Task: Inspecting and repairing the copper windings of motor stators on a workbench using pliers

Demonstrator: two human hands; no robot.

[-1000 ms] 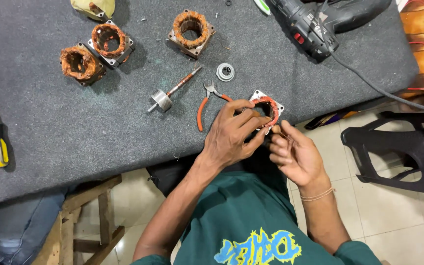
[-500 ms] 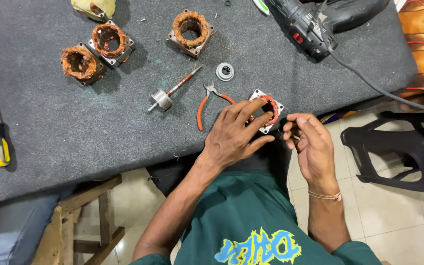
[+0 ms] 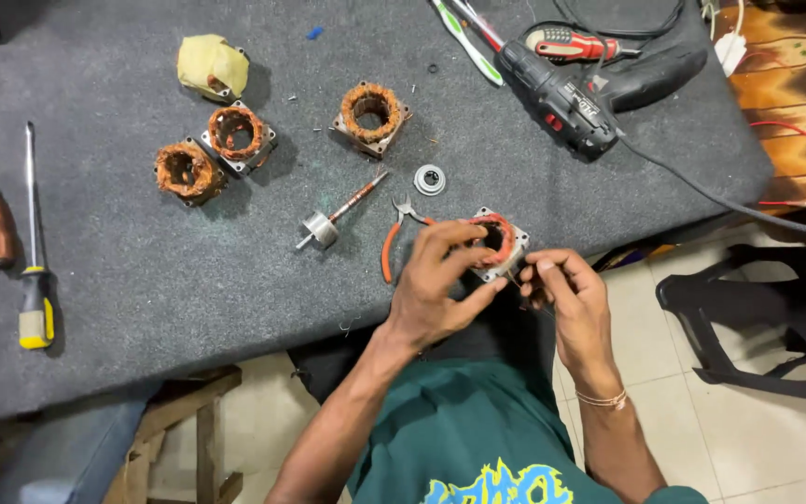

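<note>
1. Two hands are working at the near edge of the grey table [image 3: 142, 280]. The left hand [image 3: 436, 285] is gripping a small square motor winding [image 3: 494, 241], fingers wrapped over its top and thumb underneath, so it looks like it's being pinned steady right at the table's edge.
2. The right hand [image 3: 566, 289] is sitting just beside that winding with fingertips pinched together, looking like it's holding a thin wire coming off the coil, though the strand itself is too fine to make out for sure.
3. Both wrists are coming up from below, forearms angled inward, so the part is sitting between the two hands, close to the body.
4. Orange-handled pliers [image 3: 394, 238] are lying just left of the held winding, probably parked there for a quick grab.
5. A rotor shaft [image 3: 333, 217] and a small round bearing [image 3: 430, 179] are lying a bit further back.
6. Three more copper windings [image 3: 235, 131] are sitting up the table, one near a yellow-taped lump [image 3: 212, 65].
7. Screwdrivers [image 3: 34, 280] are lying far left, and a black power drill [image 3: 571, 89] is resting top right, well apart from the hands.
</note>
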